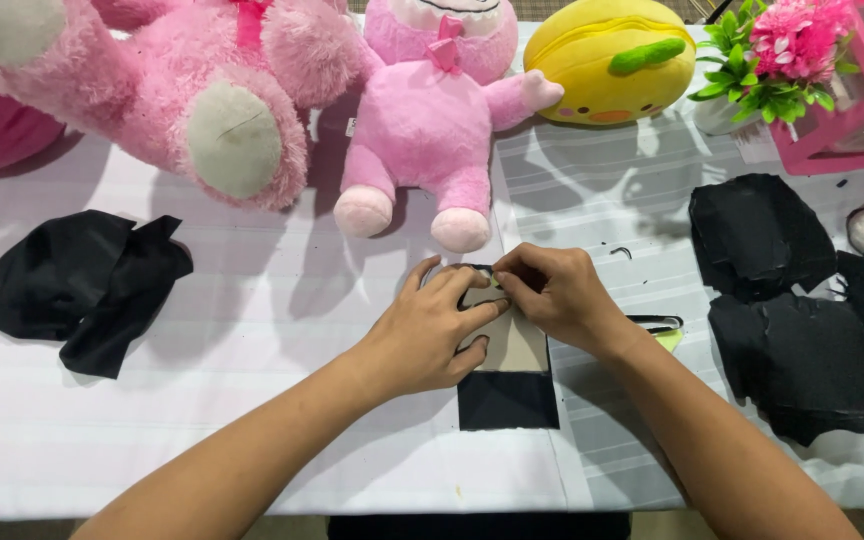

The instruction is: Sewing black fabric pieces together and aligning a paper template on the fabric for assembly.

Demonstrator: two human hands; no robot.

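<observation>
Left hand lay flat, fingers open, pinning tan card on black cloth; right hand fingers pinched shut on the card's top edge; cloth judged light, limp.

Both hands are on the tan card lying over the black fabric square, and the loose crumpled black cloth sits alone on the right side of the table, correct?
Not quite. In the head view the crumpled black cloth lies alone on the left side; the right side holds stacked black fabric pieces. The left hand and right hand are indeed on the tan card over the black fabric square.
</observation>
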